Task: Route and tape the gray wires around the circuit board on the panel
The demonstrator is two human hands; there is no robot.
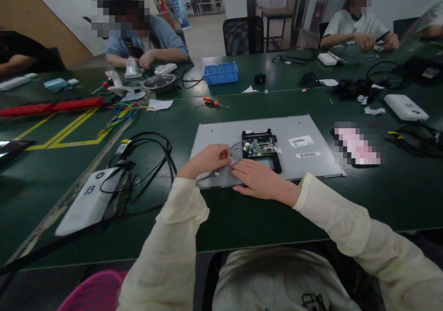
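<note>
A grey flat display panel [221, 135] lies back side up on the table in front of me. Mounted on it is a black plastic bracket [277, 165] with a green circuit board [259, 149]. Over the panel's left part, my left hand [209, 159] has its fingers curled in a pinch on a thin grey cable [237, 148] that runs toward the board. My right hand [258, 178] lies low over the panel, fingers stretched out and thumb apart, its fingertips at a small whitish piece by the cable. What lies under those fingertips is hidden. Two white labels [301, 141] show at the panel's right.
A phone [358, 146] lies right of the panel. To the left are a white power bank [90, 200] and black cables [152, 140]. An orange screwdriver [212, 101] and a blue basket [220, 74] are farther back. Other people sit across the table.
</note>
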